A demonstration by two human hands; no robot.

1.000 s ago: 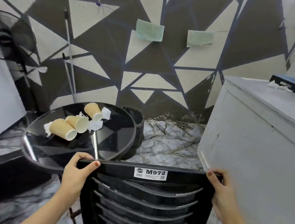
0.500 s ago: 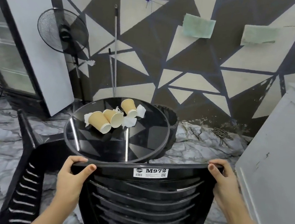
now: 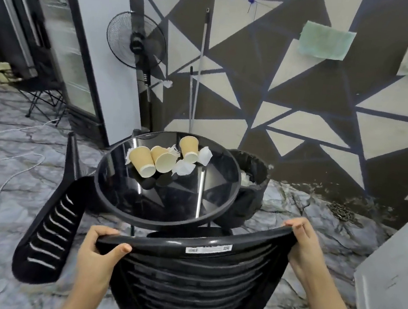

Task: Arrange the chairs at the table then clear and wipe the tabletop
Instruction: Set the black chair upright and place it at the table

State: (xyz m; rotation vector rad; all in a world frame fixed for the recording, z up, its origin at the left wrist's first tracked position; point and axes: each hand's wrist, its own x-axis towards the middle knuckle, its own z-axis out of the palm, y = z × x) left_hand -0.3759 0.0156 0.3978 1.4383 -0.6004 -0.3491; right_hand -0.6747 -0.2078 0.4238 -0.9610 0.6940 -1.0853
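— At the bottom centre of the frame, what have the hands got?
— The left hand and right hand each curl round the top rail of a black chair.
— And the bench?
— Just above it, mid-frame, carrying three paper cups and crumpled tissues. A second chair leans at lower left.

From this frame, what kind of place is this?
Probably a small cafe or snack shop. Cues: a glass-door display fridge, a round black table littered with paper cups, and stackable plastic chairs, one gripped by both hands.
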